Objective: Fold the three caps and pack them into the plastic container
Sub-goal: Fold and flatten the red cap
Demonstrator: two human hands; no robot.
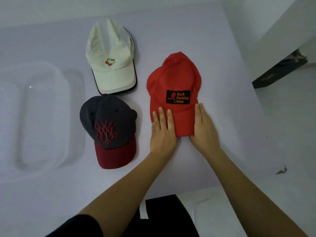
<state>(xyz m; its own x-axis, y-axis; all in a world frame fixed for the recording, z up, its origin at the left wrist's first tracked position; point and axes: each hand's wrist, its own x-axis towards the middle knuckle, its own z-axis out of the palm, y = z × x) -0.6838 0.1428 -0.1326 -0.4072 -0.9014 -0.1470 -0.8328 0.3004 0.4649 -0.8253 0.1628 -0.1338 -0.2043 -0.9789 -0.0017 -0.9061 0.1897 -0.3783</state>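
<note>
Left hand (162,132), right hand (203,129): fingers straight, flat on either side of red cap (172,77) brim, gripping nothing. Grey cap (109,120), maroon brim, just left. Clear plastic container (80,100) at far left. White cap (111,65) farthest. All caps on table (222,48).

Container (42,117) left, far cap (111,65) behind near cap (107,127) at centre, third cap (174,79) right

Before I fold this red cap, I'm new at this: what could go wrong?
The left hand and right hand touch only the brim of the red cap, so its crown may bunch unevenly. The plastic container sits beyond the dark cap, so carrying a folded cap across could let it spring open or brush that cap.
</note>
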